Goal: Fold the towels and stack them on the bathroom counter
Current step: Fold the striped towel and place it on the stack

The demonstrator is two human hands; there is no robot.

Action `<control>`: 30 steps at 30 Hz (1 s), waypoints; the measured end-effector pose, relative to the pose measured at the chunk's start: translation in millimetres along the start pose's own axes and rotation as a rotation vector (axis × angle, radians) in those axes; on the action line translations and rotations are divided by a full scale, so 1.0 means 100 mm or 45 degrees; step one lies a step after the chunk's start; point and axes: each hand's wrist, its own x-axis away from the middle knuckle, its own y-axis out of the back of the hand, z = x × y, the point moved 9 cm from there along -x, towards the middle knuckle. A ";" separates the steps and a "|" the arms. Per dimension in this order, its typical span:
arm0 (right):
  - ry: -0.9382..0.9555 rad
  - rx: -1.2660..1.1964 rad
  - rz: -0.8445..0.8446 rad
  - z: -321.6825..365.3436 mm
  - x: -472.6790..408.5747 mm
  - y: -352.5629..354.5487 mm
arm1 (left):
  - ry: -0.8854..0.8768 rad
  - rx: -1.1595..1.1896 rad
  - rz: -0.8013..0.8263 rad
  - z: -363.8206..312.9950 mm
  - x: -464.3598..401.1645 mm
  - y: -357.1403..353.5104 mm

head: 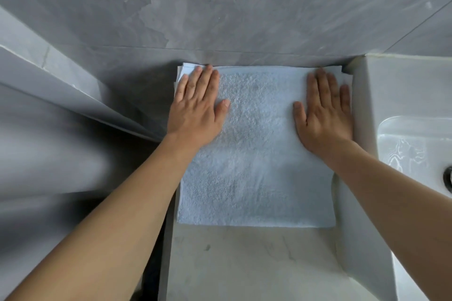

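A light blue folded towel (256, 161) lies flat on the pale marble counter (254, 261), its far edge against the grey wall. Edges of other folded layers peek out under it at the far left and far right corners. My left hand (195, 110) presses flat on the towel's far left part, fingers straight and together. My right hand (325, 115) presses flat on the far right part, fingers straight. Neither hand grips the cloth.
A white raised sink (403, 110) stands directly right of the towel, its basin and drain (448, 178) at the right edge. Grey tiled wall (220, 7) rises behind. The counter's left edge (168, 239) drops off to a dark gap.
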 end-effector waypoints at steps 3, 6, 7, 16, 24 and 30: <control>0.030 -0.128 -0.145 0.15 0.46 0.13 | -0.067 0.179 -0.278 -0.28 0.42 0.23; 0.382 -0.276 -0.263 0.51 1.30 0.05 | -0.339 0.299 -0.474 -0.82 1.16 0.13; 0.434 -0.298 -0.256 0.56 1.50 -0.02 | -0.411 0.281 -0.443 -0.97 1.34 0.01; 0.294 -0.149 0.130 0.47 1.73 -0.67 | -0.407 0.154 0.001 -1.20 1.53 -0.75; 0.280 -0.120 0.158 0.26 1.72 -0.77 | -0.348 0.040 0.106 -0.91 1.58 -0.87; 0.100 -0.033 0.299 -0.01 1.80 -0.77 | -0.139 -0.018 0.241 -0.23 1.81 -0.87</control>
